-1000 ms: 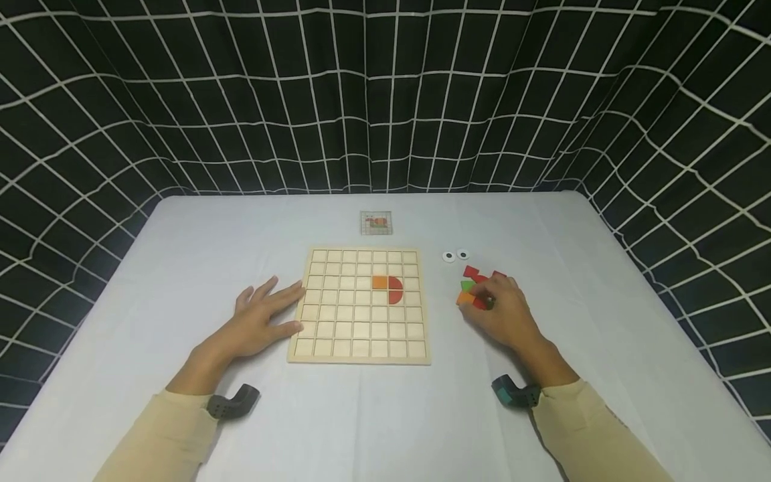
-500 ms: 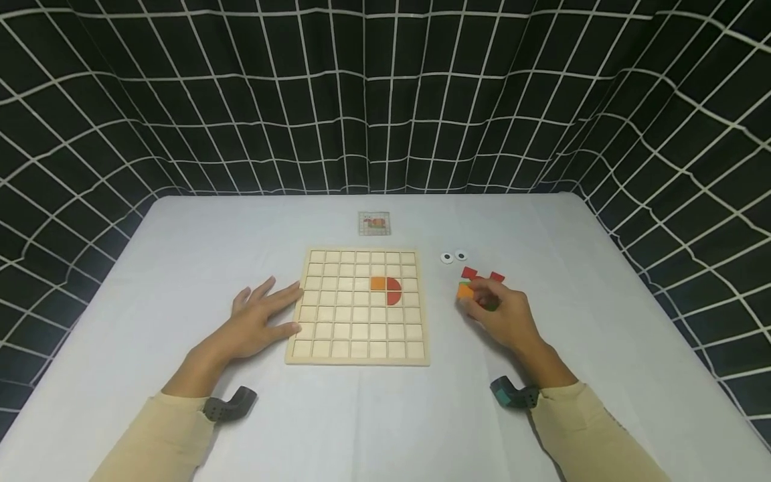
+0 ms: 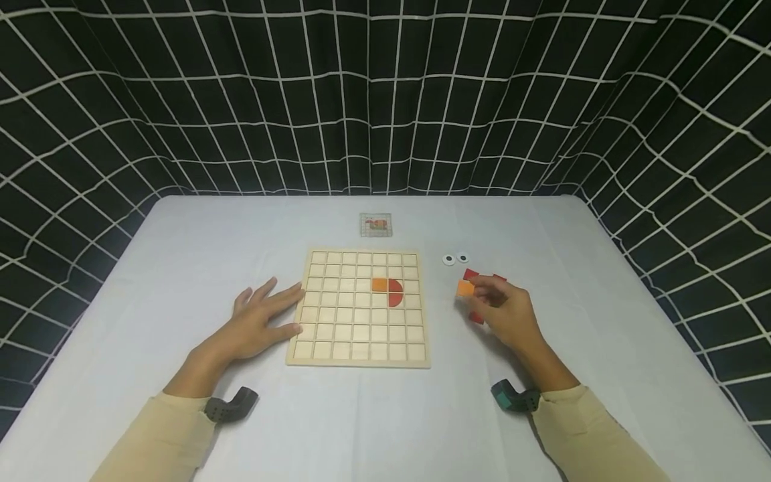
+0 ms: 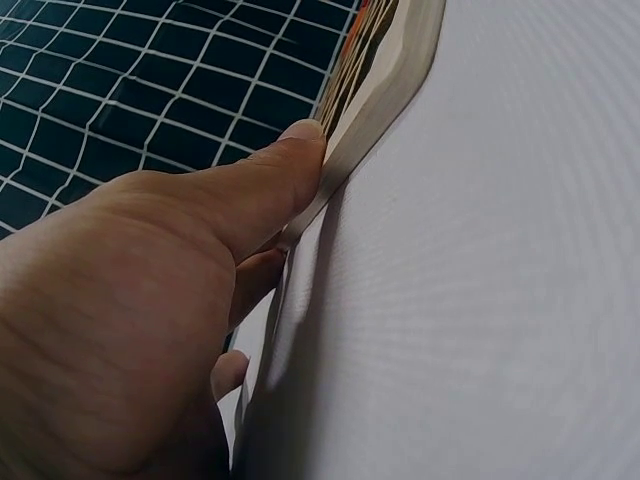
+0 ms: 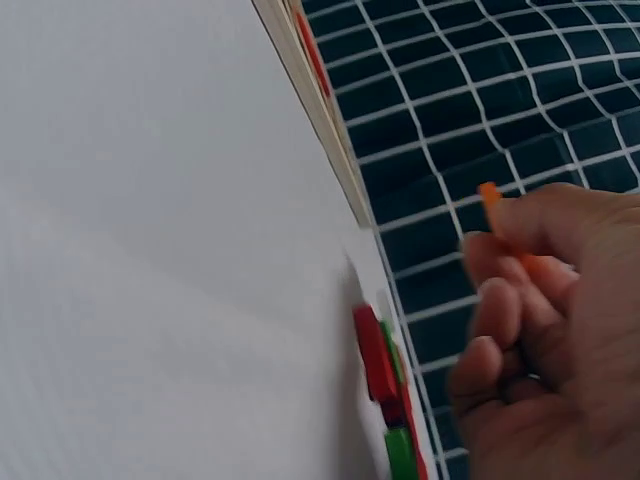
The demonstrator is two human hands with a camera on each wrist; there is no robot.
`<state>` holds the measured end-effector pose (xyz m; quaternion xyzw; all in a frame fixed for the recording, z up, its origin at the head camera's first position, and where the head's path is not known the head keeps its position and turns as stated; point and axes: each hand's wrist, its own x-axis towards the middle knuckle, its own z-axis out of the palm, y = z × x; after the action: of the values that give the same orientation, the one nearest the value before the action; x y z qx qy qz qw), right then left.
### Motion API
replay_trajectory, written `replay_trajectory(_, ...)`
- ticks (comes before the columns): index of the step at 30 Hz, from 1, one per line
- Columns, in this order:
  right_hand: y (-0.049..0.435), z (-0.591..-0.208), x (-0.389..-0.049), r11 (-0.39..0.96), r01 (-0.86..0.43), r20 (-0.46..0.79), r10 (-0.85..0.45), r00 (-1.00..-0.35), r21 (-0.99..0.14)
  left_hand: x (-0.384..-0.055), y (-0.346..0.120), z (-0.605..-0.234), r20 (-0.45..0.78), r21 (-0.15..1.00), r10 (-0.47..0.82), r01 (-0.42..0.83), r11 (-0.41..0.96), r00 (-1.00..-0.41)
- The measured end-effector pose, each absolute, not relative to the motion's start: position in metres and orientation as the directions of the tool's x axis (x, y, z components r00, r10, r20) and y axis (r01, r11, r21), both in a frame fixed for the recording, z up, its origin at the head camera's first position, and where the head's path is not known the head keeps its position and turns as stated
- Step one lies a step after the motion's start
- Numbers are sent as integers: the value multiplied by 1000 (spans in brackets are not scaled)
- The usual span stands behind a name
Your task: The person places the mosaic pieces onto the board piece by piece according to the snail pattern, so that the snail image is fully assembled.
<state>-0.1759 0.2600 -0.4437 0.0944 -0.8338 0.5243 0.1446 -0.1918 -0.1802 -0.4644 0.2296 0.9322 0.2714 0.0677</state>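
Note:
My right hand (image 3: 506,316) pinches an orange square tile (image 3: 464,288) between thumb and fingers, raised over the loose tiles; the right wrist view shows this orange tile (image 5: 489,200) edge-on and clear of the table. My left hand (image 3: 260,323) lies with spread fingers at the left edge of a wooden grid board (image 3: 359,363), and its thumb touches the board's side in the left wrist view. On the board sit an orange square (image 3: 379,284) and two red quarter-round tiles (image 3: 395,299) that form a half circle.
Around and under my right hand lie red tiles (image 3: 476,318) and green tiles (image 5: 401,455), partly hidden. Two round eye pieces (image 3: 448,260) are farther back. A small picture card (image 3: 376,225) lies behind the board. Black gridded cloth (image 3: 385,100) surrounds the white table.
My right hand has taken hold of the orange tile from the loose pieces and lifted it. The left hand has stayed at the board's edge.

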Motion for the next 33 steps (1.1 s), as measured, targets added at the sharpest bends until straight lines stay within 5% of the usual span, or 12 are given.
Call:
replay_trajectory(13,222,-406,-167,373,-311,293,-105,-950,-874,-195,-179,-462,1,527,476,406,747,-879)
replay_trajectory(33,174,-434,-195,448,-299,249,-169,-954,-842,-193,-179,-463,1,530,466,395,750,-885)
